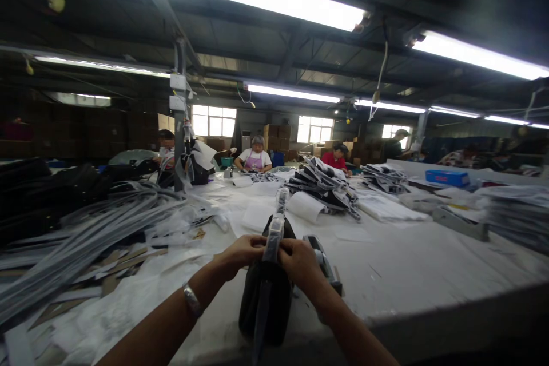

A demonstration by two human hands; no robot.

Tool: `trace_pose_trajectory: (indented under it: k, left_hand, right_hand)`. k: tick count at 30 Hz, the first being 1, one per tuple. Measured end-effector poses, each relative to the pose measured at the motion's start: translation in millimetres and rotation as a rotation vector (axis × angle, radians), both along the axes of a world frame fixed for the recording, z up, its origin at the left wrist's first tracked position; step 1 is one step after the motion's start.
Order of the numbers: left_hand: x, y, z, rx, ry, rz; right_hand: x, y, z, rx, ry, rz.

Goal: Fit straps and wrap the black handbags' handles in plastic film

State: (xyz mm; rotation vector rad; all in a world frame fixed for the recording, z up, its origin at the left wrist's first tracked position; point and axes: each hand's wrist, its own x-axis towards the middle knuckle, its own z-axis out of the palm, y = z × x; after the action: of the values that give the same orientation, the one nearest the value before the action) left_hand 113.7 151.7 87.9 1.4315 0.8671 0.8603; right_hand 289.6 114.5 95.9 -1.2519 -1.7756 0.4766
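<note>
A black bag [274,309] stands on the white table in front of me, seen end-on. A strap in a clear, pale wrapping [271,245] runs up over its middle, with a buckle [275,224] showing under the wrap. My left hand [245,253] pinches the strap's left edge, its fingers closed. From the other side my right hand [300,263] grips the same strap just below the buckle, fingers bent inward. The fingertips are partly hidden by the strap. Just beyond my right hand lies a grey object like a tape dispenser [329,274].
Long wrapped straps [124,234] and cardboard strips [114,266] heap up at left, beside black bags [55,189]. Stacks of black-and-white pieces [321,186] lie ahead. A metal post [179,120] rises at the table. A blue box [446,178] sits at right. Several people work across the table.
</note>
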Motion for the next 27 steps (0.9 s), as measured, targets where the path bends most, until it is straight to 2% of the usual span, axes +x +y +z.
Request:
trace_pose_trajectory:
  k: [9,12,15,19,23,25,27]
  left_hand:
    - [-15,-8,-8.0,-0.089,-0.305,0.084]
    - [-14,-11,-12.8,-0.085,-0.414,0.148]
    - [-11,-15,-14.7,-0.054,-0.505,0.203]
    - [-14,-26,-12.5,-0.082,-0.549,0.171]
    - [-20,-40,-12.9,-0.115,-0.564,0.114]
    - [-20,-46,-15.7,-0.112,-0.56,0.119]
    - [-17,-50,-20.0,-0.091,-0.523,0.144]
  right_hand:
    - [9,-5,-15.3,-0.168,0.293,0.161]
    - [9,-14,-20.3,-0.185,0.378,0.198]
    - [8,-28,-25.0,-0.221,0.562,0.238]
    - [6,-44,-34.9,-0.352,0.755,0.204]
    - [2,-55,-45.1,-0.313,1.016,0.247]
    - [0,-58,-50.4,-0.3,1.154,0.327]
    - [-1,-59,-56.6,-0.259,1.205,0.408]
